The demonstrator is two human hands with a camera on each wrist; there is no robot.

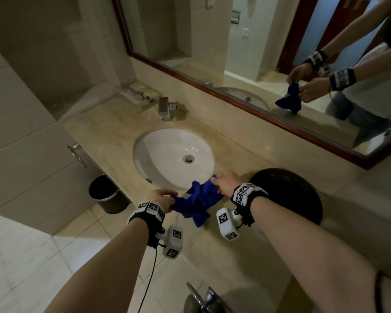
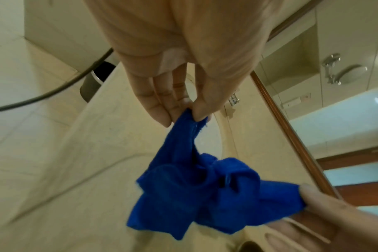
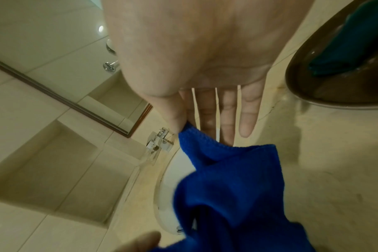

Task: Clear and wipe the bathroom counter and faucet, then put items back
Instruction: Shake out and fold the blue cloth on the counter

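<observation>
I hold a crumpled blue cloth (image 1: 196, 202) between both hands above the front edge of the beige counter (image 1: 113, 141), just in front of the white sink (image 1: 154, 150). My left hand (image 1: 171, 199) pinches one corner, plain in the left wrist view where thumb and fingers meet on the cloth (image 2: 194, 196). My right hand (image 1: 216, 182) pinches another corner between thumb and forefinger, its other fingers (image 3: 248, 110) straight, with the cloth (image 3: 237, 187) hanging below. The chrome faucet (image 1: 164, 108) stands behind the sink.
A dark round bowl (image 1: 287, 195) sits on the counter right of my hands, with a blue-green cloth (image 3: 345, 56) in it. A clear tray of toiletries (image 1: 138, 96) lies at the back left. A black bin (image 1: 104, 193) stands on the floor. The mirror (image 1: 212, 37) lines the wall.
</observation>
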